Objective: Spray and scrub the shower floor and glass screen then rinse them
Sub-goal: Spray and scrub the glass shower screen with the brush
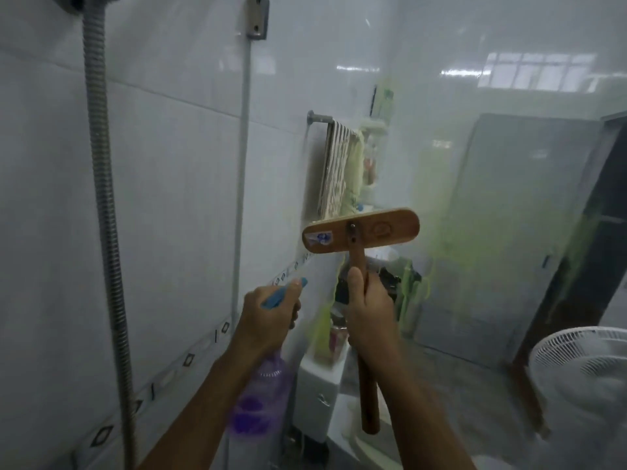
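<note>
Glass screen (509,147) is carrying green foam (437,239); we are gripping the brush (361,232) in right hand (368,317), spray bottle (261,395) in left hand (268,313); soapy handles could be slipping.

A grey floor (468,378) fills the lower right of the view, from about 4 to 6 o'clock. At 4 o'clock the round grille of a white fan (583,374) shows above it, with the base out of view. At 6 o'clock a white boxy unit (317,388) stands just beside the tiled wall (169,164). A few upright containers (336,335) sit close together on its flat top, too blurred to identify. Just above centre, towards 12 o'clock, a metal rail (320,117) fixed to the wall carries a striped towel (336,171) hanging over it.
</note>
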A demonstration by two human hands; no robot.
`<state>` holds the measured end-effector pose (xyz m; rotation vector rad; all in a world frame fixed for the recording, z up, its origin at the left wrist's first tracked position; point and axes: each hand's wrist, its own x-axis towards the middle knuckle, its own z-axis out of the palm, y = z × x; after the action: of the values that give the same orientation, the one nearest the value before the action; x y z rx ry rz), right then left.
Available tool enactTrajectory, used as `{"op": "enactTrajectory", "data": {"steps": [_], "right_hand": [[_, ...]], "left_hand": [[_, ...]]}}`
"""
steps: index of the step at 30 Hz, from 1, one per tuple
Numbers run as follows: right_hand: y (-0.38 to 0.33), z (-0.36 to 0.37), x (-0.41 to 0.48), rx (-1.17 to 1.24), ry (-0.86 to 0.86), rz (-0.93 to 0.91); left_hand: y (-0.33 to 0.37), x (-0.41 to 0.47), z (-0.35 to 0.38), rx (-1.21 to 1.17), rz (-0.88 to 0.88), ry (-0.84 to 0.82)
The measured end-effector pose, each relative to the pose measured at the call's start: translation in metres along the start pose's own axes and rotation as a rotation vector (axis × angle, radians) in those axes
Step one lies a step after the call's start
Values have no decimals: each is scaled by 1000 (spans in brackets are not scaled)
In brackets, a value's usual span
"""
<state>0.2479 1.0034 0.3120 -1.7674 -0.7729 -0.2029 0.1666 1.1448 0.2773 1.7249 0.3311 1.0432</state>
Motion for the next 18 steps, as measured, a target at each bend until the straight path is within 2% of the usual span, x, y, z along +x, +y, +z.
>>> {"op": "enactTrajectory", "data": {"steps": [5, 18], "right_hand": [[-9, -26, 11, 205, 4, 42], [-18, -20, 15, 271, -44, 49]], "left_hand": [[-39, -26, 12, 51, 0, 26], [-57, -38, 18, 76, -31, 20]]}}
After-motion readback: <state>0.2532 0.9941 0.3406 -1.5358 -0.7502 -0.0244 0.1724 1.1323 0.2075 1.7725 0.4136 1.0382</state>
